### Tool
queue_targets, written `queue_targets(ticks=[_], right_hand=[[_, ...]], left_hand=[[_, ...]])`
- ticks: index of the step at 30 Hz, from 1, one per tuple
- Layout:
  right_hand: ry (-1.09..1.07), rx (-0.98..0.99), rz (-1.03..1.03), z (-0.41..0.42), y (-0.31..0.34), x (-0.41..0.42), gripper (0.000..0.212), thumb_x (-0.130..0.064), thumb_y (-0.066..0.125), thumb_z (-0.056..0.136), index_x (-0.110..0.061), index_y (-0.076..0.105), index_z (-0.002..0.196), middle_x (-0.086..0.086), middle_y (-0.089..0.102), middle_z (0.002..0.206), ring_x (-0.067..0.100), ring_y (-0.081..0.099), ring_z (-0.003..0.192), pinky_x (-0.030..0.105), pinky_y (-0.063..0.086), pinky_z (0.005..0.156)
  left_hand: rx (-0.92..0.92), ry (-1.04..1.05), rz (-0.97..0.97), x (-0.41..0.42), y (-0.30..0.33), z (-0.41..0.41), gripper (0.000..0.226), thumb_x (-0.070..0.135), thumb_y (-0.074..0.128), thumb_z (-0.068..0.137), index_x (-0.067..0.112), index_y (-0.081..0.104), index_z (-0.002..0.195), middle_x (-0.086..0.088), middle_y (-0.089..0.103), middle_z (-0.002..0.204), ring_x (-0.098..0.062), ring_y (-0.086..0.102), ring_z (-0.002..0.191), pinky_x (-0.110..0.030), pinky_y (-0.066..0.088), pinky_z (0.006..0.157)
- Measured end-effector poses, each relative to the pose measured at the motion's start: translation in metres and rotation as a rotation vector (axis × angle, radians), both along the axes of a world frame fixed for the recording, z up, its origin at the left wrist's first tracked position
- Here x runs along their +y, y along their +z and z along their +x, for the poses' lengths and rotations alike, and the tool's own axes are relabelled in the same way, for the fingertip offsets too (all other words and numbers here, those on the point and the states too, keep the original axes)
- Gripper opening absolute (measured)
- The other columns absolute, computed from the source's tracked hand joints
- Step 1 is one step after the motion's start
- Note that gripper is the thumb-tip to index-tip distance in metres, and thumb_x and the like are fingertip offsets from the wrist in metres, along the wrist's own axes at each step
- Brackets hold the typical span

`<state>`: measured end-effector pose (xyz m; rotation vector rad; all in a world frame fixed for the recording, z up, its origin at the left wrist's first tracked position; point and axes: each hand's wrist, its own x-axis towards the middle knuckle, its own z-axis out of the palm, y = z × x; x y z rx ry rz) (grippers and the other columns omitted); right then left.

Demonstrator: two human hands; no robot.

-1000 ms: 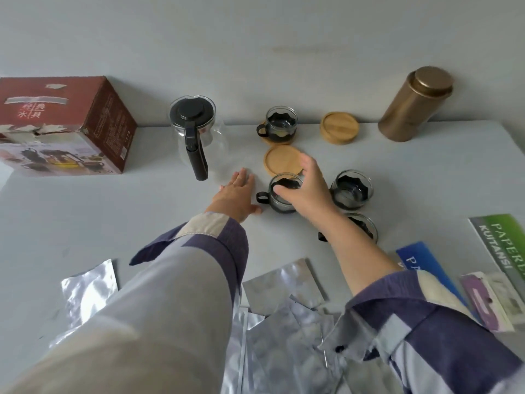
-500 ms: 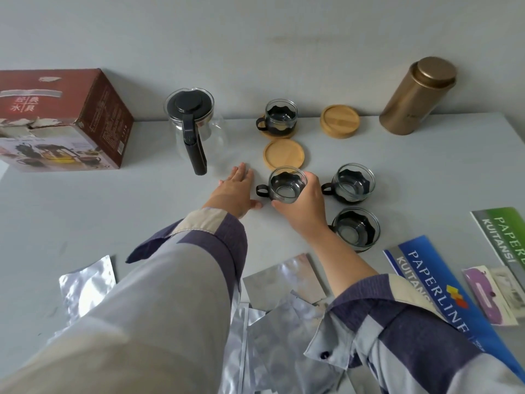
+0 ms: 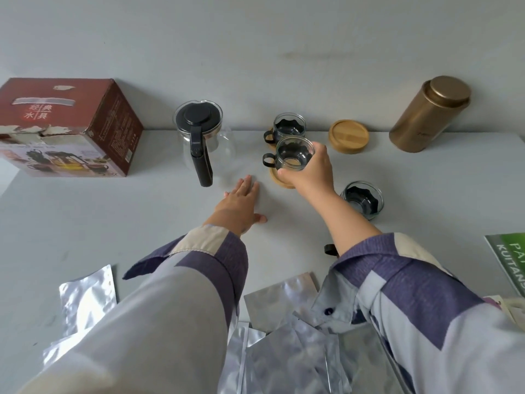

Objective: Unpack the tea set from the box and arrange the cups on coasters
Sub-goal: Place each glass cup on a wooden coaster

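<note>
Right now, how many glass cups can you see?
4: one in the right hand above a coaster, one behind it, one right, one mostly hidden under the forearm, only its handle showing.

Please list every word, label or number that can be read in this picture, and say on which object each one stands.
"PA" above "KUITAN", white letters cut off by the frame edge: on the green booklet at the right of the table.
Four large Chinese characters, seemingly "经典" above "水具": on the top of the red box.
Fine print and barcode on the box's side: too small to read.
Faint mark on the gold canister: too blurred to read.
</note>
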<state>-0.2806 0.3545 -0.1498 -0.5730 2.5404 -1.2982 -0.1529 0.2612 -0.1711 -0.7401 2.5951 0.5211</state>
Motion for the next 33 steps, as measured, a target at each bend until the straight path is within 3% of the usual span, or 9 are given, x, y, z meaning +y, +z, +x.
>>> queue_targets(ticks=[8, 13, 20, 26, 28, 30, 32, 33], right_hand=[[-0.026, 0.011, 0.11, -0.008, -0.024, -0.009, 0.084, -0.03, 0.082, 0.067, -0.01, 0.037, 0.135, 0.006, 0.047, 0.136, 0.029, 0.036, 0.128, 0.038, 0.038, 0.102], [-0.007, 0.001, 0.145, -0.002, -0.03, -0.007, 0.113, -0.036, 0.085, 0.063, -0.014, 0.013, 0.148, 0.008, 0.033, 0.15, 0.032, 0.029, 0.135, 0.043, 0.031, 0.108], [-0.039, 0.049, 0.179, 0.009, -0.034, 0.0, 0.109, -0.031, 0.085, 0.064, -0.017, 0.015, 0.147, 0.011, 0.04, 0.142, 0.034, 0.036, 0.128, 0.043, 0.033, 0.104], [-0.013, -0.082, 0.092, 0.016, -0.02, 0.002, 0.123, -0.022, 0.085, 0.066, -0.022, -0.004, 0.15, 0.015, 0.03, 0.149, 0.034, 0.028, 0.135, 0.044, 0.031, 0.109], [-0.007, -0.148, 0.076, 0.017, -0.008, 0.007, 0.121, -0.022, 0.082, 0.07, -0.025, -0.009, 0.149, 0.014, 0.034, 0.147, 0.033, 0.034, 0.133, 0.041, 0.034, 0.108], [0.004, -0.224, 0.072, 0.014, 0.008, 0.018, 0.11, -0.014, 0.074, 0.078, -0.027, -0.009, 0.149, 0.005, 0.044, 0.134, 0.025, 0.049, 0.117, 0.034, 0.041, 0.096], [0.014, -0.275, 0.051, 0.004, 0.025, 0.032, 0.094, -0.008, 0.065, 0.084, -0.027, 0.001, 0.15, 0.003, 0.047, 0.126, 0.02, 0.051, 0.105, 0.029, 0.041, 0.085], [0.011, -0.276, 0.037, -0.004, 0.032, 0.039, 0.086, -0.008, 0.063, 0.085, -0.026, 0.009, 0.149, 0.007, 0.047, 0.133, 0.021, 0.052, 0.109, 0.028, 0.041, 0.084]], left_hand=[[-0.018, -0.005, 0.003, 0.0, 0.0, -0.001, 0.089, 0.036, 0.055, 0.093, 0.015, -0.008, 0.152, -0.001, -0.021, 0.158, -0.019, -0.014, 0.147, -0.042, 0.004, 0.119], [-0.003, 0.001, 0.008, 0.0, 0.0, -0.001, 0.09, 0.036, 0.056, 0.092, 0.015, -0.007, 0.152, -0.001, -0.02, 0.158, -0.02, -0.014, 0.147, -0.043, 0.005, 0.12], [0.016, -0.001, 0.012, -0.001, -0.001, 0.0, 0.089, 0.036, 0.057, 0.091, 0.014, -0.004, 0.152, -0.002, -0.017, 0.159, -0.02, -0.013, 0.147, -0.044, 0.005, 0.12], [0.0, -0.003, 0.021, -0.001, 0.0, -0.001, 0.089, 0.035, 0.057, 0.092, 0.013, -0.005, 0.152, -0.004, -0.018, 0.159, -0.022, -0.014, 0.147, -0.045, 0.004, 0.118], [-0.011, -0.014, 0.006, 0.002, 0.001, 0.0, 0.087, 0.034, 0.055, 0.093, 0.012, -0.005, 0.152, -0.006, -0.018, 0.158, -0.023, -0.014, 0.147, -0.046, 0.004, 0.118], [-0.012, -0.041, -0.048, 0.011, 0.002, 0.003, 0.08, 0.031, 0.051, 0.096, 0.013, -0.003, 0.152, -0.007, -0.015, 0.159, -0.023, -0.011, 0.147, -0.046, 0.004, 0.119], [0.025, -0.046, -0.157, 0.026, 0.004, 0.005, 0.071, 0.022, 0.049, 0.097, 0.011, 0.005, 0.152, -0.007, 0.001, 0.16, -0.023, 0.003, 0.148, -0.042, 0.012, 0.119], [0.066, -0.044, -0.233, 0.035, 0.004, 0.005, 0.066, 0.018, 0.049, 0.095, 0.01, 0.014, 0.15, -0.007, 0.015, 0.156, -0.024, 0.016, 0.144, -0.039, 0.02, 0.116]])
